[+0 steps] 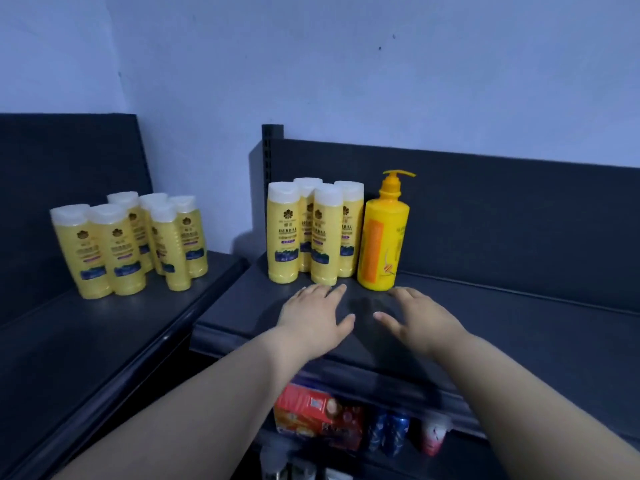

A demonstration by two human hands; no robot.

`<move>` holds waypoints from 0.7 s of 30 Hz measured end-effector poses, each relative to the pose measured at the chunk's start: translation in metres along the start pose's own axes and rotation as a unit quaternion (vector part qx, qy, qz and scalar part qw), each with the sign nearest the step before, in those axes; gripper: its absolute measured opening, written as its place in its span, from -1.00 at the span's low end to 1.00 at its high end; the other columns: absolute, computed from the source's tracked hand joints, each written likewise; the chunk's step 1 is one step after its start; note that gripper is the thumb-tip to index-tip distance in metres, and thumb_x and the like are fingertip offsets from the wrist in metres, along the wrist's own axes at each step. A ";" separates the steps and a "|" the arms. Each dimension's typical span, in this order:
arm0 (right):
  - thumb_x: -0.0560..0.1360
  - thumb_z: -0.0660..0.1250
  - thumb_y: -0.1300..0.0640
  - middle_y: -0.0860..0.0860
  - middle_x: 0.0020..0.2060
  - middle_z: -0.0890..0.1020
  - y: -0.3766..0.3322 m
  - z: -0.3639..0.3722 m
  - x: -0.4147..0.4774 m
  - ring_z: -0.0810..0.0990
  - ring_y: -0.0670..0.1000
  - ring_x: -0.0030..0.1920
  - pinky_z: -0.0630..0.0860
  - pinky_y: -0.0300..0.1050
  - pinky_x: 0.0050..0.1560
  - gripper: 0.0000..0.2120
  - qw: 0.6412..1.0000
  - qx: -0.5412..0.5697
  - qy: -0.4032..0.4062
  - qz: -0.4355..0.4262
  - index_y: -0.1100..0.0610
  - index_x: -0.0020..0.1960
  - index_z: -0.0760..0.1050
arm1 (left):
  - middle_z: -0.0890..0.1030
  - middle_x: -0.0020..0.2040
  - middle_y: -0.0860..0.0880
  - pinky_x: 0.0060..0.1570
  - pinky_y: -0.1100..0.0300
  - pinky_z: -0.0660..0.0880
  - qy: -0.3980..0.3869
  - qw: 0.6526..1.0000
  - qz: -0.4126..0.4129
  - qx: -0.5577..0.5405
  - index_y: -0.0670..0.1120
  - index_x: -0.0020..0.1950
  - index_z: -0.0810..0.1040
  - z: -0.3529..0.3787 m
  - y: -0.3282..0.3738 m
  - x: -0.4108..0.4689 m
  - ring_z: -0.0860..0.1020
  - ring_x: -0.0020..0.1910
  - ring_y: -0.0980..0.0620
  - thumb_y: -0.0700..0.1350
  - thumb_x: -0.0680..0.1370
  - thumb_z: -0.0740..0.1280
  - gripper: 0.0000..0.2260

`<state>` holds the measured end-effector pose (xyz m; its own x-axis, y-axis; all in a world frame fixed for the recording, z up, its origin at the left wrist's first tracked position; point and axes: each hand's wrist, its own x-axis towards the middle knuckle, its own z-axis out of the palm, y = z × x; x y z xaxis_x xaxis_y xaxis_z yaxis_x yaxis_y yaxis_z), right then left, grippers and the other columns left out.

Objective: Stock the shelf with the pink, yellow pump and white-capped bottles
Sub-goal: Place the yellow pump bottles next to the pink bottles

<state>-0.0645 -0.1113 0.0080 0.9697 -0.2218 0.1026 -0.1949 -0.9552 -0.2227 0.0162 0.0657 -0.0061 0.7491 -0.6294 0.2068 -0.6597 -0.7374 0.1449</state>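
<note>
A yellow pump bottle stands upright on the dark top shelf, just right of several white-capped yellow bottles. My left hand hovers open over the shelf in front of the white-capped group, holding nothing. My right hand is open too, its fingers spread just below the pump bottle's base, apart from it. A second cluster of white-capped yellow bottles stands on the neighbouring shelf to the left. No pink bottle is in view.
The left shelf unit meets the right one at a corner against a pale wall. Below the top shelf's front edge sit a red box, blue cans and a pink-white cup.
</note>
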 end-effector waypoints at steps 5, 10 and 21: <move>0.53 0.15 -0.28 0.02 0.45 0.31 0.016 0.004 0.049 0.31 0.04 0.42 0.37 -0.06 0.31 -0.33 0.999 0.012 0.017 0.030 0.07 0.50 0.16 | 0.28 0.49 -0.01 0.41 0.06 0.21 -0.016 0.999 0.034 -0.010 0.03 0.55 0.09 0.013 -0.004 0.060 0.21 0.47 -0.02 0.22 0.58 0.08 -0.41; 0.50 0.20 -0.27 0.04 0.43 0.33 0.032 0.010 0.083 0.36 0.05 0.38 0.40 -0.07 0.27 -0.30 0.995 0.073 0.032 0.059 0.06 0.50 0.11 | 0.23 0.51 -0.01 0.41 0.04 0.25 -0.049 0.997 0.020 -0.063 0.02 0.56 0.02 0.034 -0.005 0.103 0.19 0.48 -0.02 0.24 0.56 0.13 -0.35; 0.40 0.38 -0.24 0.10 0.38 0.35 0.058 -0.001 0.154 0.42 0.11 0.31 0.47 0.04 0.23 -0.09 0.965 0.250 0.054 0.058 0.09 0.51 -0.02 | 0.28 0.47 -0.08 0.33 0.06 0.37 -0.070 0.947 -0.133 -0.283 -0.05 0.55 0.01 0.062 0.016 0.159 0.35 0.38 -0.08 0.11 0.47 0.38 -0.21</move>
<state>0.0733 -0.2012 0.0118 0.9196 -0.3660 0.1428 -0.1798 -0.7153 -0.6752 0.1284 -0.0611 -0.0312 0.8678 -0.4958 -0.0335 -0.3446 -0.6490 0.6783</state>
